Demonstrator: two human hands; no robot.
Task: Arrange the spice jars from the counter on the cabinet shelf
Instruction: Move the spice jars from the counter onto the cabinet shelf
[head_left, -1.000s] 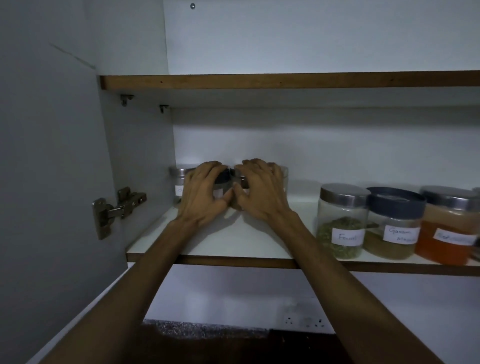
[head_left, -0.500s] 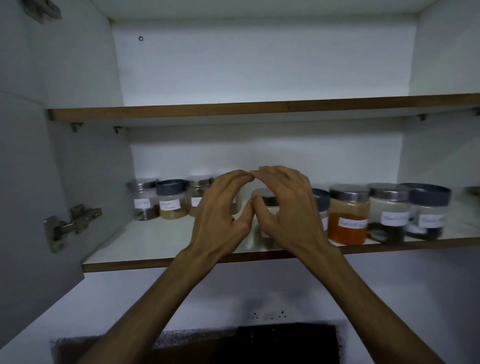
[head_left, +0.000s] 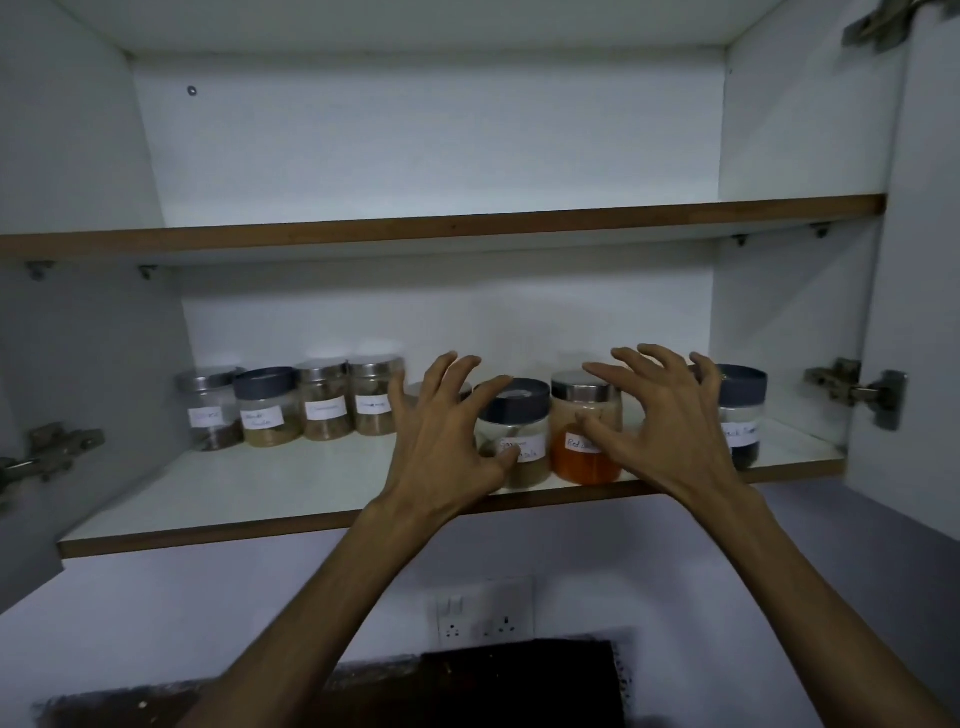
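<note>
Several labelled spice jars stand on the lower cabinet shelf (head_left: 260, 499). A row at the back left includes a steel-lidded jar (head_left: 208, 408), a dark-lidded jar (head_left: 267, 408) and two more steel-lidded ones (head_left: 324, 402). Near the front edge stand a dark-lidded jar of brown powder (head_left: 519, 436), an orange-powder jar (head_left: 584, 441) and a dark-lidded jar (head_left: 743, 415) at the right. My left hand (head_left: 441, 441) hovers with spread fingers, its thumb at the brown-powder jar. My right hand (head_left: 665, 421) is spread over the orange jar's right side, hiding jars behind it.
The upper shelf (head_left: 467, 223) holds nothing visible. Both cabinet doors stand open, with hinges at the left (head_left: 47, 457) and right (head_left: 857, 389). A wall socket plate (head_left: 480, 613) sits below the cabinet, above a dark counter (head_left: 467, 686).
The view swung right along the shelf. My hands left the back-left jars, came together near the front, then spread apart over the front-row jars.
</note>
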